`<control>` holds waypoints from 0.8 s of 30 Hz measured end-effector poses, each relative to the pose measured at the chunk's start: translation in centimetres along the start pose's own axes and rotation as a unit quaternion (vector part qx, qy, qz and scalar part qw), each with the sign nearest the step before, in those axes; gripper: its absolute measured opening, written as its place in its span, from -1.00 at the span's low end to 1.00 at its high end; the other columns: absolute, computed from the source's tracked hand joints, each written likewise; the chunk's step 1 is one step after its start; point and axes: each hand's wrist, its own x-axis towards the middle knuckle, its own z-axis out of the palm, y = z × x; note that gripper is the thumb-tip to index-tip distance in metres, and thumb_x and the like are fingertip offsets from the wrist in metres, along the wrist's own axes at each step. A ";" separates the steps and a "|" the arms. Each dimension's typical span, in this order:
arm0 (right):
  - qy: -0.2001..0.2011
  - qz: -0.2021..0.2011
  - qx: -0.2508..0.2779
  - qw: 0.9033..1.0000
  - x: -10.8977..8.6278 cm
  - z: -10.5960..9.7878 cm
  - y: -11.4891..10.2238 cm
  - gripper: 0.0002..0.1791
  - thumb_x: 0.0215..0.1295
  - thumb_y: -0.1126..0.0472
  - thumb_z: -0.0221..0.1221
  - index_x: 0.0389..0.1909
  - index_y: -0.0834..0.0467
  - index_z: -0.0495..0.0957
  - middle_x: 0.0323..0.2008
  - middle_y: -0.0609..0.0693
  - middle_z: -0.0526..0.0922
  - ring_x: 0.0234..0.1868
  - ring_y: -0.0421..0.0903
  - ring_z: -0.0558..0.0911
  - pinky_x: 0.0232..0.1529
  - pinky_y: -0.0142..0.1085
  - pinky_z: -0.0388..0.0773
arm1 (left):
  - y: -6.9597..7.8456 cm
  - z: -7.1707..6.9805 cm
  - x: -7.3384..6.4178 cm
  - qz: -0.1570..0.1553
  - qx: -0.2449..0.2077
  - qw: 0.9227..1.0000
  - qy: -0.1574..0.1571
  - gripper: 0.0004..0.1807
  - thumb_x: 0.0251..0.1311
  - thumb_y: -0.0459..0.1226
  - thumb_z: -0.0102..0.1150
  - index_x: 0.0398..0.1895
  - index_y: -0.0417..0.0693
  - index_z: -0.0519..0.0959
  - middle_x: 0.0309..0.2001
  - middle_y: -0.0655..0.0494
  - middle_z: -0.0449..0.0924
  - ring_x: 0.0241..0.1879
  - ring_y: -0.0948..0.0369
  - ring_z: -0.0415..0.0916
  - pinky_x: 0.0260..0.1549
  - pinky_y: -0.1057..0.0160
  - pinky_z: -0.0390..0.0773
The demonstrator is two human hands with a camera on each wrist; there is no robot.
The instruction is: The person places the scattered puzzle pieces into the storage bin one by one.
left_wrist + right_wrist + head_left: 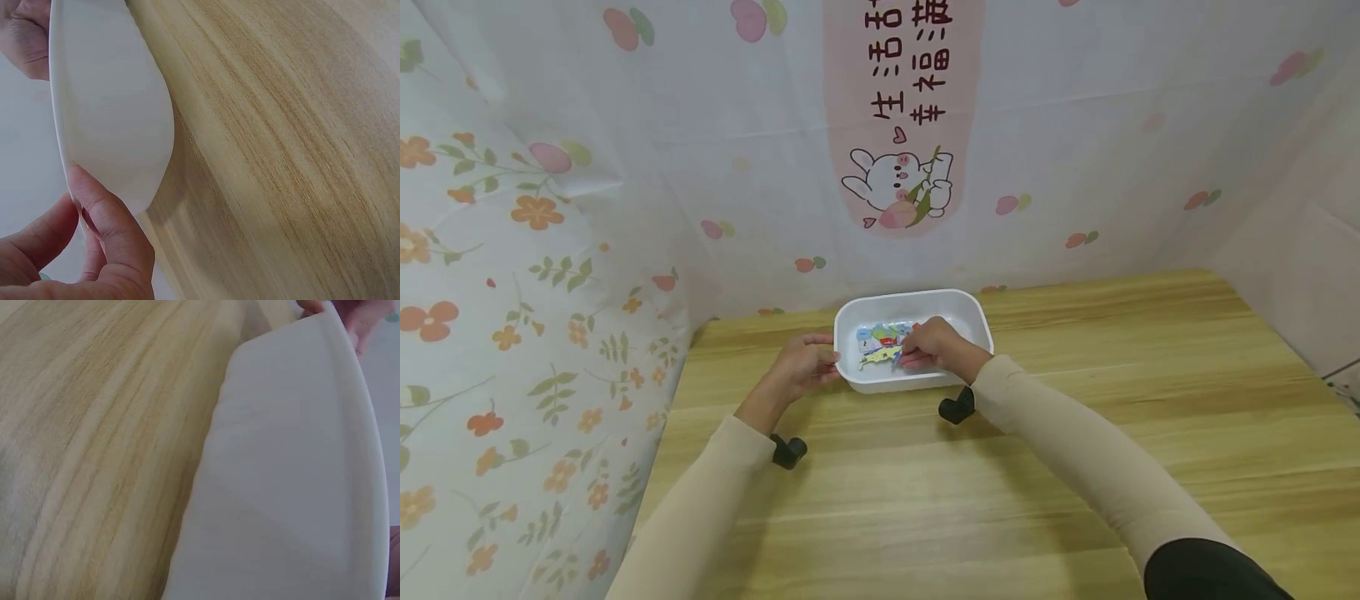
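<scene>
A white rectangular tray (pixel 977 329) stands on the wooden table near the wall cloth. Several flat, colourful cut-out pieces (pixel 880 335) lie inside it, a yellow-and-blue one (pixel 880 357) foremost. At the tray's left end, my left hand (pixel 805 365) pinches the rim between thumb and fingers; the left wrist view shows this grip on the white wall (pixel 119 106) up close. My right hand (pixel 936 346) reaches over the front wall into the tray, its bent fingertips among the pieces. I cannot tell whether they pinch one, since the tray wall hides them in the right wrist view.
The wood-grain table (pixel 925 492) extends in front of the tray and to the right. Behind stands a wall cloth (pixel 1052 142) printed with a rabbit and writing. Floral cloth (pixel 550 333) hangs at the left. Each wrist wears a black mount (pixel 789 452).
</scene>
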 end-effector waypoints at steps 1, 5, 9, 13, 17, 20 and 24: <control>0.004 0.000 -0.007 1.000 0.0 0.0 0.0 -0.72 0.23 0.50 0.12 -0.03 0.51 0.50 -0.60 0.14 0.66 -0.62 -0.11 0.69 -0.52 -0.38 0.64 | 0.0 0.0 0.1 0.002 0.001 1.000 -0.001 -0.56 0.25 -0.48 0.09 0.21 -0.24 0.41 -0.36 -0.05 0.57 -0.45 0.19 0.56 -0.38 0.34 0.63; 0.014 0.001 -0.036 0.999 -0.4 0.2 -0.2 -0.77 0.23 0.47 0.14 -0.11 0.50 0.54 -0.58 0.14 0.67 -0.60 -0.12 0.69 -0.49 -0.39 0.64 | 0.0 0.0 0.4 0.002 -0.009 1.000 -0.003 -0.56 0.24 -0.50 0.10 0.21 -0.25 0.41 -0.41 -0.03 0.56 -0.48 0.20 0.55 -0.41 0.35 0.63; 0.016 -0.005 -0.064 0.998 -0.7 0.4 -0.4 -0.74 0.27 0.41 0.15 -0.07 0.47 0.55 -0.48 0.14 0.69 -0.52 -0.13 0.70 -0.37 -0.36 0.67 | -0.1 -0.1 0.4 -0.002 -0.018 1.000 -0.003 -0.55 0.23 -0.52 0.10 0.21 -0.26 0.39 -0.41 -0.03 0.54 -0.49 0.20 0.53 -0.42 0.35 0.64; 0.016 -0.009 -0.078 0.997 -0.7 0.5 -0.4 -0.72 0.29 0.37 0.14 -0.04 0.46 0.53 -0.40 0.15 0.70 -0.47 -0.12 0.71 -0.32 -0.36 0.67 | -0.2 -0.2 0.3 -0.005 -0.016 1.000 -0.001 -0.54 0.23 -0.52 0.10 0.21 -0.25 0.39 -0.40 -0.02 0.53 -0.49 0.20 0.53 -0.43 0.36 0.63; 0.019 -0.010 -0.088 0.996 -0.5 0.6 -0.4 -0.72 0.29 0.36 0.14 -0.04 0.45 0.52 -0.39 0.16 0.69 -0.48 -0.13 0.70 -0.35 -0.38 0.66 | -0.2 -0.2 0.3 -0.004 -0.016 1.000 -0.001 -0.54 0.23 -0.52 0.10 0.21 -0.26 0.39 -0.43 -0.01 0.54 -0.50 0.20 0.53 -0.43 0.36 0.63; 0.022 -0.022 -0.104 0.994 -0.5 0.7 -0.3 -0.70 0.28 0.34 0.15 -0.03 0.44 0.49 -0.38 0.16 0.67 -0.48 -0.13 0.69 -0.33 -0.36 0.67 | -0.2 -0.2 0.4 -0.002 -0.020 1.000 -0.003 -0.54 0.23 -0.51 0.10 0.22 -0.27 0.39 -0.43 -0.01 0.54 -0.49 0.20 0.54 -0.42 0.35 0.64; 0.039 -0.045 -0.158 0.986 -0.7 0.8 -0.4 -0.65 0.25 0.27 0.19 -0.03 0.43 0.50 -0.39 0.12 0.65 -0.49 -0.14 0.68 -0.32 -0.35 0.67 | -0.2 -0.1 0.4 0.004 -0.020 1.000 -0.008 -0.55 0.24 -0.52 0.09 0.22 -0.32 0.38 -0.41 -0.04 0.55 -0.50 0.20 0.55 -0.43 0.35 0.64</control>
